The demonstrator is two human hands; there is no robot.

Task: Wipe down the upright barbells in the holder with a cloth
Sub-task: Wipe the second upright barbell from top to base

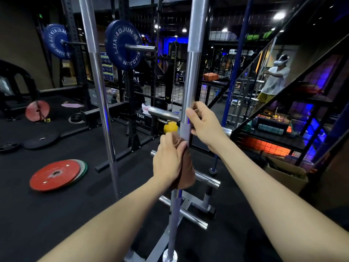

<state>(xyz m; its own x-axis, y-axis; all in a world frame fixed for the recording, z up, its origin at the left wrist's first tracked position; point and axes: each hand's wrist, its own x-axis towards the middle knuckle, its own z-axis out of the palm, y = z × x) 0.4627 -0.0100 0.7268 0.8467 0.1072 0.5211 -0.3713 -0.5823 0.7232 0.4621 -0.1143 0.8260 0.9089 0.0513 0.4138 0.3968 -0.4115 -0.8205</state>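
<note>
A silver barbell (191,76) stands upright in front of me, its lower end in a floor holder (170,255). My left hand (170,159) grips a brown cloth (186,173) wrapped around the bar at about waist height. Just above it, my right hand (203,122) curls around the bare shaft. A second upright silver barbell (97,72) stands to the left, untouched. A blue upright bar (235,72) rises behind on the right.
A chrome plate tree (206,179) with horizontal pegs stands right behind the bar. Red and green weight plates (56,174) lie on the black floor at left, near a squat rack (120,46) loaded with blue plates. A black staircase (283,103) rises at right, with a person beyond it.
</note>
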